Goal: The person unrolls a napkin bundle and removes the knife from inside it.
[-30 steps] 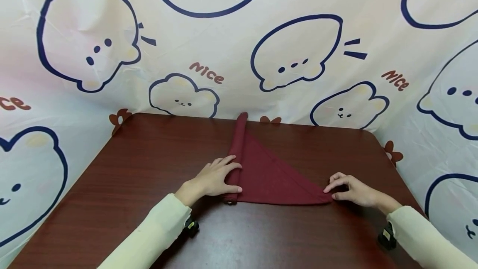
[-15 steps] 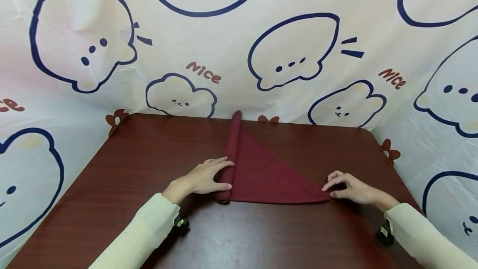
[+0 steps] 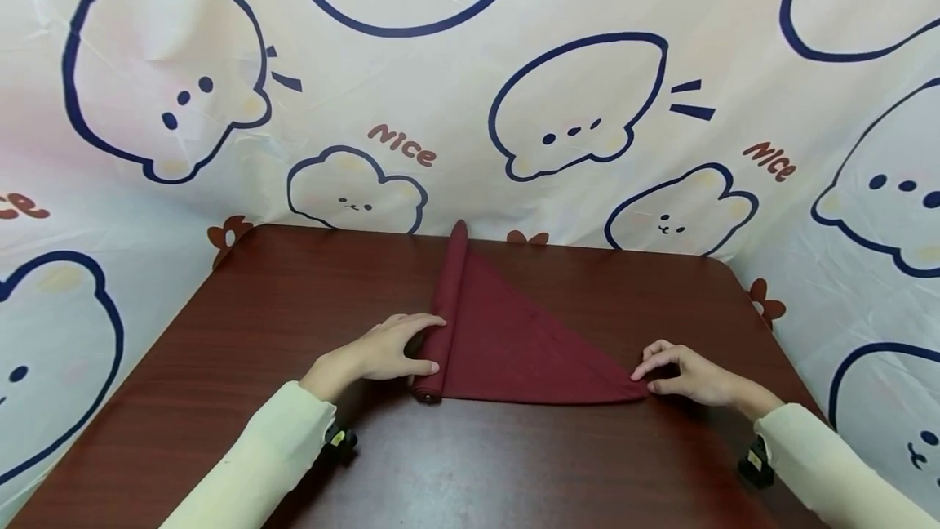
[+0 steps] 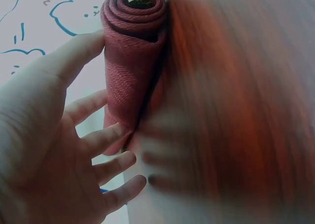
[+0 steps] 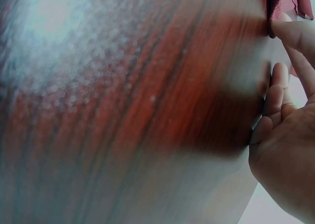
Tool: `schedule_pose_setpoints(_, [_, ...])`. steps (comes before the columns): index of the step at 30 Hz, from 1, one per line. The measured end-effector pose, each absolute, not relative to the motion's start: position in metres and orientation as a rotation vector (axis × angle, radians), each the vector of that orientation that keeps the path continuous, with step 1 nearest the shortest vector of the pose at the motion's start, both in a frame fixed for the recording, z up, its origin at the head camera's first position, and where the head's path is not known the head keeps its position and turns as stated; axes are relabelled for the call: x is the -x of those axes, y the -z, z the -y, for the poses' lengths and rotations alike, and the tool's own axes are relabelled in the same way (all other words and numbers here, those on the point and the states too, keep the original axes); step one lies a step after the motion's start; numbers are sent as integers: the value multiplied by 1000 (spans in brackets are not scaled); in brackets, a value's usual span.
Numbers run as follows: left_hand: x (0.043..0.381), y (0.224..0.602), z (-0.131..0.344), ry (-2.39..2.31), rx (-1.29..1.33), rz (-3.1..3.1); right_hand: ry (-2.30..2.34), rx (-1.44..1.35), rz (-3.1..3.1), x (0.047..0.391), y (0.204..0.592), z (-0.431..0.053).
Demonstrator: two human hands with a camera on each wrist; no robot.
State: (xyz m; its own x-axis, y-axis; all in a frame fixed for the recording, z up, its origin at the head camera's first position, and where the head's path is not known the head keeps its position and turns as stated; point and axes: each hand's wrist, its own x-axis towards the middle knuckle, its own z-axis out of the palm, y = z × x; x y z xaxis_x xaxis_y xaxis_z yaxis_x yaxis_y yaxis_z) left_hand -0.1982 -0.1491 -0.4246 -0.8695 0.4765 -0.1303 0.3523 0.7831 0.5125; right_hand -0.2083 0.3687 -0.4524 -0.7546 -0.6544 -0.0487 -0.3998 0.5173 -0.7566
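A maroon cloth [image 3: 521, 341] lies on the table, its left part wound into a long roll [image 3: 447, 292] and the rest spread as a flat triangle. My left hand [image 3: 370, 353] rests on the near part of the roll, thumb and index finger extended across it. In the left wrist view, the thumb touches the roll's side and the other fingers are spread; a small metallic piece [image 4: 140, 0] shows in the spiral end. My right hand [image 3: 693, 375] pinches the cloth's right corner between thumb and index finger, its other fingers loosely bent.
The dark brown wooden table [image 3: 514, 464] reaches back to a pale sheet [image 3: 455, 88] printed with cartoon outlines and the word Nice. The sheet also hangs along both sides. The roll's far end reaches the table's back edge.
My left hand and the roll have moved left, and more flat cloth shows between the roll and the right corner. My right hand stays nearly in place, pinching that corner.
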Motion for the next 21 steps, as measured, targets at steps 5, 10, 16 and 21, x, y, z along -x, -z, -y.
schedule_pose_setpoints(5, [196,425,156,-734,-606,-2711,1090,871,-2440,208,453,-369])
schedule_pose_setpoints(10, [195,425,157,-732,-594,-2719,1069,869,-2461,207,452,-368])
schedule_pose_setpoints(16, [193,428,153,-710,-628,-2748,1051,837,-2488,206,451,-367])
schedule_pose_setpoints(21, [192,429,153,-694,-604,-2753,1041,848,-2486,207,451,-368])
